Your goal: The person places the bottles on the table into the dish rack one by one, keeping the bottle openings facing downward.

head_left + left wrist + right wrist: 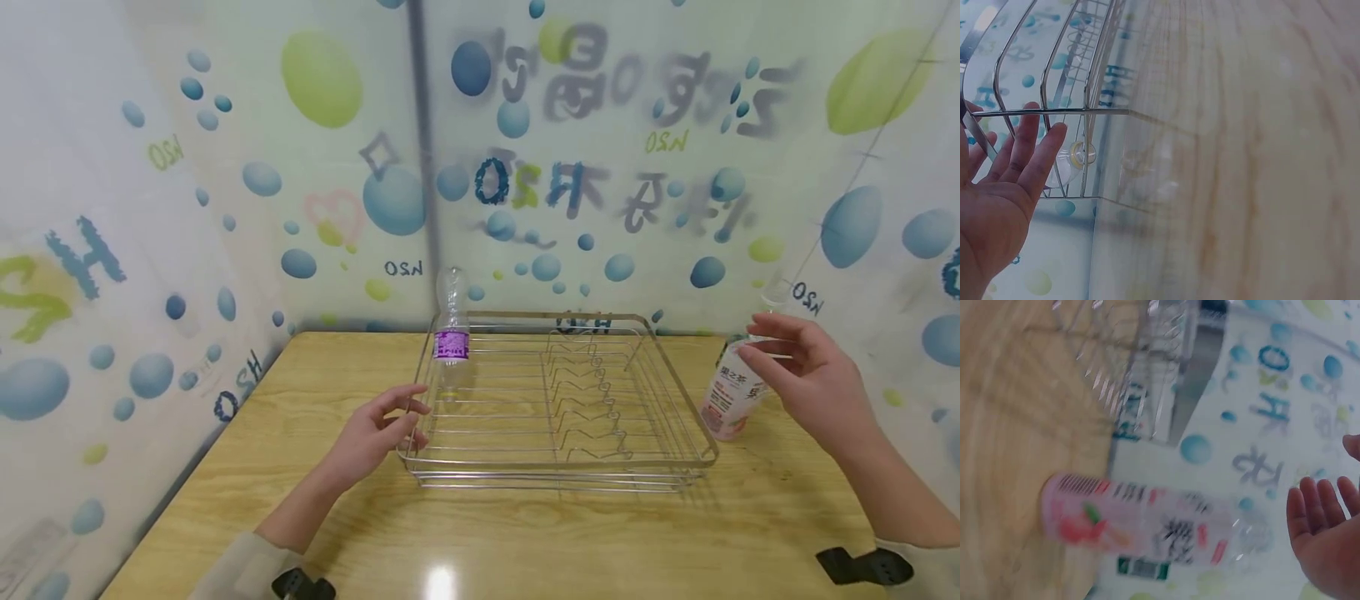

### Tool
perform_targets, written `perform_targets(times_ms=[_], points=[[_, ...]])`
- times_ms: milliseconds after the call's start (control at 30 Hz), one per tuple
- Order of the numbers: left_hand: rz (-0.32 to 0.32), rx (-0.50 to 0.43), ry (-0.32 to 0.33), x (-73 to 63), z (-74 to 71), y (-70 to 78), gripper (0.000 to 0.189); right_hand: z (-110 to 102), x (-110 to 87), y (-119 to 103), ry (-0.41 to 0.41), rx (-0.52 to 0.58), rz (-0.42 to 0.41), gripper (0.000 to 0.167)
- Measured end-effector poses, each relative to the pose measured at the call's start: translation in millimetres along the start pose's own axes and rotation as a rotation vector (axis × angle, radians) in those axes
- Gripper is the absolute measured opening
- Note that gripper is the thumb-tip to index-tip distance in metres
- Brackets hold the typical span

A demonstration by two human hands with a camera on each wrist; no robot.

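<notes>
From here, the pink fruit-tea bottle (727, 402) stands upright, just left of my nearer right hand (817, 387) — fingers loosely spread, holding nothing. My left hand (373, 437), also loose, touches the dish rack (525, 464).

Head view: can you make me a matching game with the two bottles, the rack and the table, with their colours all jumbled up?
Things:
1. Left bottle
2. Right bottle
3. Wire rack
4. Table

Colours:
A. silvery metal
B. pink-and-white label
C. yellowish-brown wood pattern
D. purple label

Right pairs: 1-D, 2-B, 3-A, 4-C
</notes>
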State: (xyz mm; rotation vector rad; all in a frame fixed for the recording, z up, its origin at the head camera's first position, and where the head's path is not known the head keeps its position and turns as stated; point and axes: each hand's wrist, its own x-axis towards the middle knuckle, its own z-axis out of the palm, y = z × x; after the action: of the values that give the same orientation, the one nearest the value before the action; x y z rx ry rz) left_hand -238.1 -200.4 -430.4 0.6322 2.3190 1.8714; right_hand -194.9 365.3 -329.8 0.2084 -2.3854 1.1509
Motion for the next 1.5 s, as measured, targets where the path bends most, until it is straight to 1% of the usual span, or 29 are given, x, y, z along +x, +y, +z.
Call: perform_targets(times_ms=[67, 133, 200, 267, 333, 433, 667, 800, 867, 1000, 1167, 1333, 1500], points=[[-0.002, 0.003, -0.003, 0.6, 0.3, -0.2, 0.051, -7.0, -4.1, 14.6, 0.025, -0.031, 0.052, 0.05], [-0.005, 0.006, -0.007, 0.8, 0.4, -0.2, 0.051, -11.1, -6.8, 29.1, 0.037, -0.061, 0.106, 0.056], [-0.007, 0.011, -0.011, 1.0, 0.3, -0.1, 0.052, -12.9, -8.0, 42.0, 0.032, -0.09, 0.156, 0.067], [-0.005, 0.015, -0.013, 0.8, 0.1, 0.3, 0.052, -13.8, -8.0, 52.9, 0.0, -0.102, 0.195, 0.077], [-0.004, 0.015, -0.014, 0.5, -0.1, 0.7, 0.052, -13.5, -6.9, 61.2, -0.038, -0.103, 0.215, 0.085], [-0.002, 0.01, -0.015, -0.2, -0.5, 1.5, 0.052, -12.0, -4.3, 70.2, -0.099, -0.086, 0.229, 0.093], [-0.005, 0.017, -0.012, -1.1, -1.2, 1.7, 0.052, -3.0, 0.1, 81.1, -0.153, -0.076, 0.275, 0.102], [-0.01, 0.02, -0.008, -1.7, -1.2, 2.5, 0.05, 2.7, -0.8, 85.0, -0.168, -0.101, 0.27, 0.103], [-0.013, 0.024, -0.006, -1.9, -1.2, 2.8, 0.049, 6.4, -0.7, 86.4, -0.17, -0.107, 0.248, 0.095], [-0.009, 0.03, -0.001, -1.1, -1.1, 2.7, 0.049, 11.0, -1.0, 88.0, -0.18, -0.14, 0.235, 0.086], [-0.016, 0.032, 0.012, -1.7, -0.4, 3.0, 0.05, 14.1, -2.3, 90.2, -0.209, -0.177, 0.258, 0.089], [-0.02, 0.025, 0.017, -0.3, 0.2, 5.8, 0.049, 14.5, -2.2, 92.6, -0.232, -0.186, 0.275, 0.09], [-0.024, 0.015, 0.012, -1.0, -0.1, 6.1, 0.047, 15.6, -4.6, 91.9, -0.223, -0.191, 0.256, 0.088]])
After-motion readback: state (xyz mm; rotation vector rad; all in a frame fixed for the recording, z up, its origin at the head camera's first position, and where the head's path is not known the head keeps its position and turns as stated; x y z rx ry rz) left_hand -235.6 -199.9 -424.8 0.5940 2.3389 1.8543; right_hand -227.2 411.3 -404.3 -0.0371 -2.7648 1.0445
